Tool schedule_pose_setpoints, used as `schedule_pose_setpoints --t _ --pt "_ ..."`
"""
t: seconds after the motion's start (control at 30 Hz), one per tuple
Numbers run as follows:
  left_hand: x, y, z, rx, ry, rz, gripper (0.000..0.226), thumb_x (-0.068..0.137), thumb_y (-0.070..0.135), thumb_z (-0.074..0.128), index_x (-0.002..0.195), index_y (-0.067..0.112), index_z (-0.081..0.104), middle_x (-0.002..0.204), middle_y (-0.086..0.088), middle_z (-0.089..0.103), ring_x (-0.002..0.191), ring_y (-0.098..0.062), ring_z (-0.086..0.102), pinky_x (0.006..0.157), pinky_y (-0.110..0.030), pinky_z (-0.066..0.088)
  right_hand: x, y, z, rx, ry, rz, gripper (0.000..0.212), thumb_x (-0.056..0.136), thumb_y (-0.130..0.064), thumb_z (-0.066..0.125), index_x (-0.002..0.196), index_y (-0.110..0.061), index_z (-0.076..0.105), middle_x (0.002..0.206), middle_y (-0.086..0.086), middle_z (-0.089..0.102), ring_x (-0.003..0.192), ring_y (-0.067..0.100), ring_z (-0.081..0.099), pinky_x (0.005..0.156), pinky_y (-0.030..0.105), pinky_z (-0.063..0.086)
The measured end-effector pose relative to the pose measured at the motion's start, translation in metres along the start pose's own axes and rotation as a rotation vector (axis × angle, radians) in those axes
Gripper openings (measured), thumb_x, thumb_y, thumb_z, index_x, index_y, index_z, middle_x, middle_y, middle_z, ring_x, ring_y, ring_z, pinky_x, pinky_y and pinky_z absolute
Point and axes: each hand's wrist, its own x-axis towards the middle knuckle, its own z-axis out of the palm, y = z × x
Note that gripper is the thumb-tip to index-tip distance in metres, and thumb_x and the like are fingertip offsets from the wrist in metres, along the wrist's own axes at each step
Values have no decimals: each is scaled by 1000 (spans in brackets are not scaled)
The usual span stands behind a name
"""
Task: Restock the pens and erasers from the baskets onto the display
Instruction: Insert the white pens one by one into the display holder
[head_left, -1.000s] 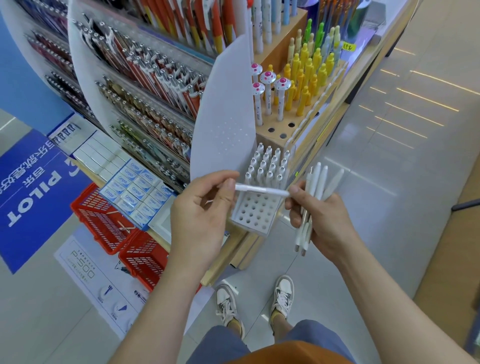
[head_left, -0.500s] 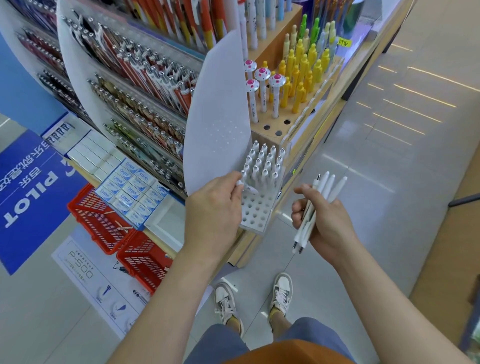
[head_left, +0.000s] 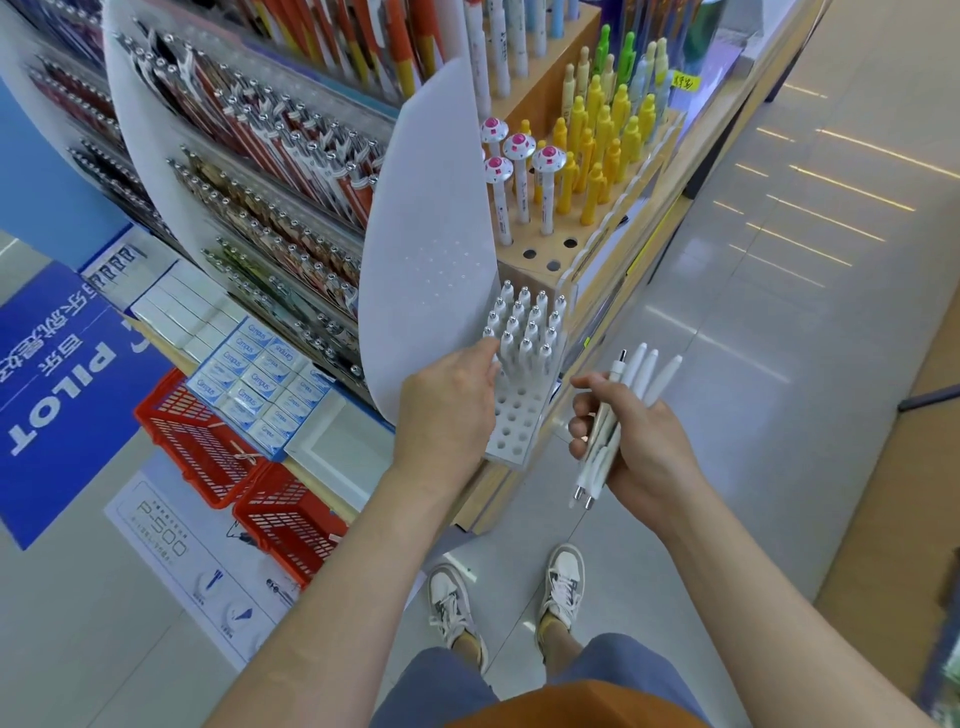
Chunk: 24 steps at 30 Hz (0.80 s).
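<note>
At rack (head_left: 514, 431) edge, left hand (head_left: 447, 410), right hand (head_left: 639, 441) gripping pens (head_left: 641, 369)

Bright, even light; floor glare; fisheye edges.

Left hand (head_left: 447, 410) extended forward, back up, fingers bent, right hand (head_left: 641, 447) curled around white pens (head_left: 639, 374), both forearms bare

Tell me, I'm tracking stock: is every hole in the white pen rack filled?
No, the white pen rack has empty holes in its near rows; pens fill only the far rows.
</note>
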Motion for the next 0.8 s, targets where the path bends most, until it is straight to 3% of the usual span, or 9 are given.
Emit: schedule_pose_setpoints --t 0.27,0.4,0.5,0.6,0.7,0.8 --pt "-3 -3 23 81 -11 -31 10 79 7 70 89 9 70 53 -2 58 42 -24 53 41 -21 33 3 10 5 53 -16 59 11 93 -10 55 97 -4 63 69 6 51 59 19 51 49 27 44" --pt "1 -4 24 77 -39 -59 14 78 9 71 92 12 70 55 -4 61 46 -26 57 43 -25 40 1 14 7 77 -11 68 14 92 -8 53 98 -2 64 69 7 48 59 19 50 52 28 45" --pt "1 1 13 77 -110 -117 27 84 19 67 110 14 63 67 -5 65 59 -30 61 52 -32 44 -1 14 7 115 -22 58 15 92 -8 51 97 -2 64 70 7 47 61 21 49 56 30 48" --pt "-10 13 -7 -14 -26 -142 25 87 25 64 111 17 63 80 0 67 67 -21 61 59 -32 47 -3 10 8 201 -67 46 18 92 -11 51 97 -4 67 70 7 49 64 20 50 63 32 49" --pt "-24 38 -24 -246 -227 -297 15 88 39 60 88 26 68 74 10 64 66 -6 55 64 -28 47 -5 4 13 254 -120 49 18 92 -16 55 98 -9 69 71 4 49 65 17 50 69 31 44" --pt "-36 51 -25 -452 -444 -468 21 83 51 63 85 30 69 71 12 66 67 -2 59 63 -21 47 -8 -1 19 265 -166 63 20 83 -25 64 97 -14 72 71 1 48 66 14 47 76 34 40"
